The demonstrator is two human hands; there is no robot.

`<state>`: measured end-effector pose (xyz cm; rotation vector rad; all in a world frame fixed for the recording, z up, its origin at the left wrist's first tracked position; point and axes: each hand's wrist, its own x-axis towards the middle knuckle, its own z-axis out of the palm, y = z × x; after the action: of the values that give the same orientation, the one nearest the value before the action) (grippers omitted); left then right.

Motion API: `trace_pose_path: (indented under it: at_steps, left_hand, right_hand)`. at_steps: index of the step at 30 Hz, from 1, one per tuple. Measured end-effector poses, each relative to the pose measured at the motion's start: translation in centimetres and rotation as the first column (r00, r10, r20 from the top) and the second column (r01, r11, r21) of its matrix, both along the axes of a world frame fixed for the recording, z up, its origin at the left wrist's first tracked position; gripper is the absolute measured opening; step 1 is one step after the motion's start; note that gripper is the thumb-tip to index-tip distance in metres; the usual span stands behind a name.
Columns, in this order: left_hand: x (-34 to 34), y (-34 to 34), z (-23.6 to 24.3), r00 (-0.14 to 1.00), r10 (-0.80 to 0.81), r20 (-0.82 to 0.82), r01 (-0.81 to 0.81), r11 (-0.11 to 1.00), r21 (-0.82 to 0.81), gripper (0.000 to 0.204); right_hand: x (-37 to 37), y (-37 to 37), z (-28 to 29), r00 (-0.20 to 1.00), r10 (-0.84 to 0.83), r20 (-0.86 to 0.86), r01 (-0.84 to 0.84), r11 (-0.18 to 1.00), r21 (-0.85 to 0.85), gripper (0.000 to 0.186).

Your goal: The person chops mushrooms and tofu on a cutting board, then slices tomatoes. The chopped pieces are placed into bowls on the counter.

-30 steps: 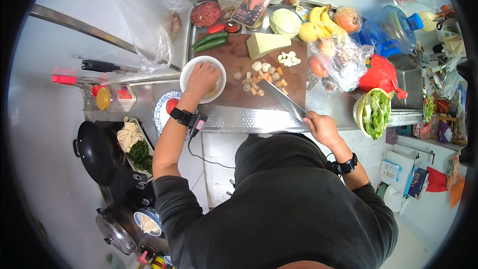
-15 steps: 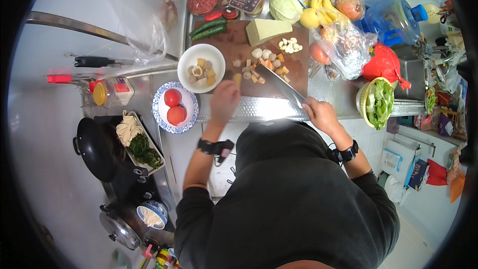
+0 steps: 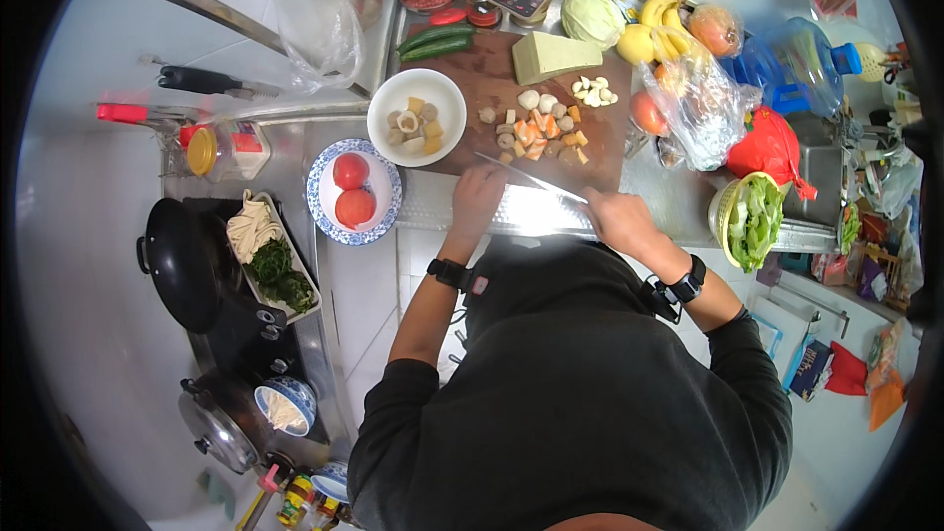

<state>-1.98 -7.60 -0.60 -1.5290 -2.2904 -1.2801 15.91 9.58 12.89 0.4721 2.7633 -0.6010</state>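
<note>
My right hand point(image 3: 618, 216) grips the handle of a kitchen knife point(image 3: 541, 180), its blade angled leftward over the brown cutting board's point(image 3: 442, 88) front edge. My left hand point(image 3: 477, 199) is at that edge, fingers curled beside the blade tip, with whatever they hold hidden. Beyond the blade lie cut orange and white pieces point(image 3: 536, 133), pale balls point(image 3: 531, 101), peeled garlic point(image 3: 593, 90), a tofu block point(image 3: 551, 59) and cucumbers point(image 3: 433, 47). A white bowl point(image 3: 411, 88) of cut pieces stands at the board's left, behind a patterned plate point(image 3: 324, 199) with two red tomatoes point(image 3: 354, 206).
A black wok point(image 3: 182, 256), a tray of greens and mushrooms point(image 3: 285, 290) and a lidded pot point(image 3: 221, 423) line the left counter. Bagged fruit point(image 3: 703, 118), bananas point(image 3: 669, 29), a blue jug point(image 3: 792, 74), a lettuce basket point(image 3: 752, 216) and a sink point(image 3: 826, 162) stand at the right.
My left hand has left the white bowl and moved right and down to the board's front edge. The knife has turned flatter and moved back from the cut pieces toward that edge.
</note>
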Motion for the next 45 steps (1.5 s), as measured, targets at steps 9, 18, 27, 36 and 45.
trace_pose_path:
  at_steps: [9,18,27,36,45]
  left_hand:
    - [-0.2,-0.6,-0.5,1.0,0.022,0.021,-0.022,1.0,-0.001,0.02]
    - [-0.6,1.4,-0.4,0.996,0.09,0.02,-0.087,0.988,-0.129,0.033]
    - [-4.0,0.3,5.4,0.981,0.097,-0.169,-0.088,0.994,0.059,0.023]
    - [-15.2,0.9,7.5,0.932,0.27,-0.242,-0.354,0.822,-0.446,0.026]
    - [-13.8,4.3,7.0,0.865,0.414,-0.282,-0.475,0.497,-0.727,0.042]
  right_hand:
    - [-0.4,-0.1,-2.7,1.0,0.009,-0.004,-0.009,1.0,-0.007,0.019]
    - [3.5,1.6,-0.6,0.903,-0.35,-0.251,0.308,0.932,-0.191,0.018]
    - [5.3,1.4,-1.0,0.874,-0.44,-0.205,0.417,0.897,-0.146,0.022]
    - [4.8,1.5,-0.4,0.892,-0.389,-0.23,0.365,0.92,-0.141,0.022]
    - [4.7,1.8,-0.2,0.896,-0.393,-0.206,0.38,0.919,-0.103,0.021]
